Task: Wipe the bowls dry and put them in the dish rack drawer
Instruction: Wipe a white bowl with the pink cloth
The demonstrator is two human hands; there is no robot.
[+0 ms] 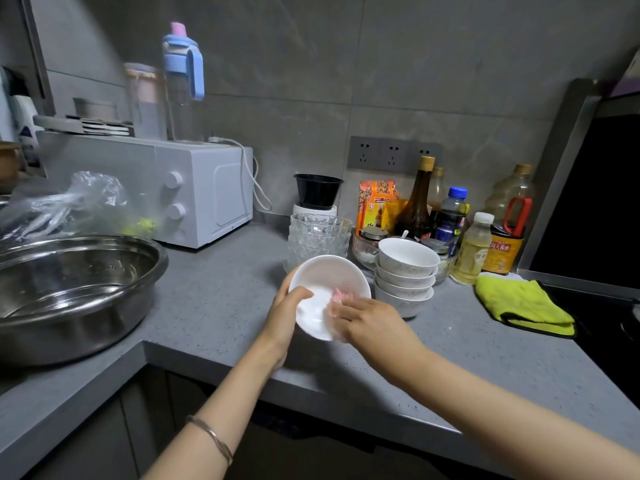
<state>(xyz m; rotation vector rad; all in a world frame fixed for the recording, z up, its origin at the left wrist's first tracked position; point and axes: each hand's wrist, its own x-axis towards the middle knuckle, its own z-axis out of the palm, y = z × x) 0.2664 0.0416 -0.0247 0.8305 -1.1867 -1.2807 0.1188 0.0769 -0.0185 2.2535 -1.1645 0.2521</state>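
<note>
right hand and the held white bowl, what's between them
A pink cloth, held by the right hand against the inside of the white bowl, in the head view.

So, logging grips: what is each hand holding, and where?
Left hand grips the white bowl by its rim; right hand holds a pink cloth inside it.
</note>
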